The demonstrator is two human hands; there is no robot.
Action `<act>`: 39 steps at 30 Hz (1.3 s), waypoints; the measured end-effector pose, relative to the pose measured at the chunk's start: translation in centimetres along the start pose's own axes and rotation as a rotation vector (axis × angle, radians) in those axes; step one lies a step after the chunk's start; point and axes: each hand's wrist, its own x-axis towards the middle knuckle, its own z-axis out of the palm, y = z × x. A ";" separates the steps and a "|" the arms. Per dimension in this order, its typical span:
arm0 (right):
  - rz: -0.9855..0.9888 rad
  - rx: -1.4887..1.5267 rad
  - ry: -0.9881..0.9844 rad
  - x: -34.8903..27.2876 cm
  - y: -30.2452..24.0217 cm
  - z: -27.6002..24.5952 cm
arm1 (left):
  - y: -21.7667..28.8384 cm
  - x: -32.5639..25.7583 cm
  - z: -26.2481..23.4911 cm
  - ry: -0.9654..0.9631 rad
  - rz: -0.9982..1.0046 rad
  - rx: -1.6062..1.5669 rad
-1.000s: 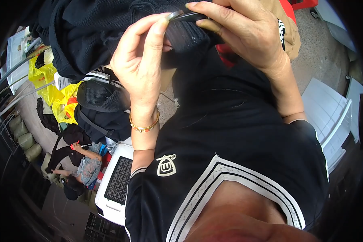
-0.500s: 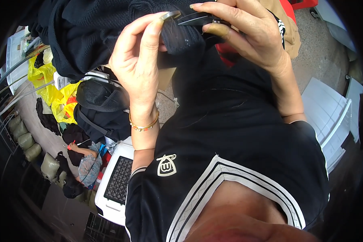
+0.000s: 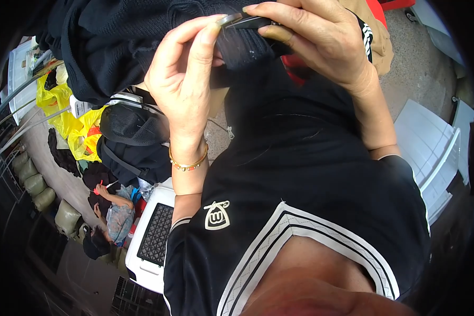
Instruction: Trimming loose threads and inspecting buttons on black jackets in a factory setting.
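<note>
L hand [image 3: 187,73] raised, wrist approx. straight, pinching metal pc [image 3: 229,20]; R hand [image 3: 321,42] angled inward, gripping blk tool [image 3: 252,22], tip nr metal pc. Dk cloth [image 3: 110,47] just beyond.

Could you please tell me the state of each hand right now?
Left hand: closed, pinching a small grey piece.
Right hand: closed, holding a slim dark tool.

Dark garment [image 3: 108,50] — matt, ribbed knit
</note>
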 end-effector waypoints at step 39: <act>0.543 0.820 0.287 -2.7 1.1 -0.5 | 0.7 4.4 0.0 -0.133 0.276 0.637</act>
